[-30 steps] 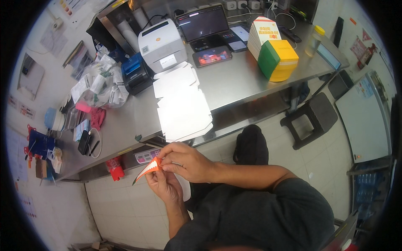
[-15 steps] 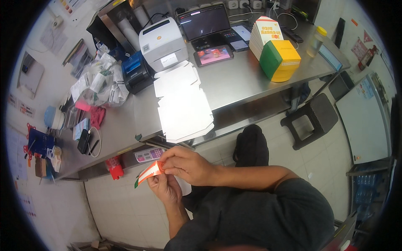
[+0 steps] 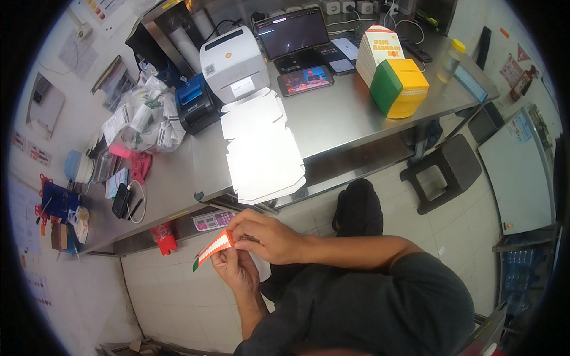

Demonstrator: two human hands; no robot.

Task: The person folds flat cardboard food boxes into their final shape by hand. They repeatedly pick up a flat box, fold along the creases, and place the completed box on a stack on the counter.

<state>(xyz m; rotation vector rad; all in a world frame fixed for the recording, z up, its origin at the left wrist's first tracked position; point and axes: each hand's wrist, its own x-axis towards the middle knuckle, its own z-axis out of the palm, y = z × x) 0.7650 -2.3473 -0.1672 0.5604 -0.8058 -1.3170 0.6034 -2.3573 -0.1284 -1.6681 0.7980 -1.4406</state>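
Step in hand: working the near end of a printed card [image 3: 214, 248] with both hands, judged to be folding or creasing. The card is held in front of my body, short of the front edge of the steel table [image 3: 341, 118] and above floor level.

Hand state: my right hand [image 3: 267, 238] is closed to a narrow pinch, thumb and fingers on the upper end of the card. My left hand [image 3: 238, 272] grips the same end from below. I cannot tell exactly where each fingertip bears, as the fingers cover that part.

Next move: it calls for steady support from the left hand and light, even pressure from the right along any crease. Too much force could buckle the strip.

Material and shape: the card looks thin, stiff and smooth. It shows as a slim, slightly curved strip, orange with a white scalloped band and a green far tip. Whether it is one layer or several, I cannot tell.

On the table, flat white sheets [image 3: 266, 160] with cut, angled edges lie overlapped beside the boxy label printer [image 3: 230, 66]. To the right, yellow and green cartons [image 3: 399, 89] stand nested, with glossy-looking faces and angled sides.
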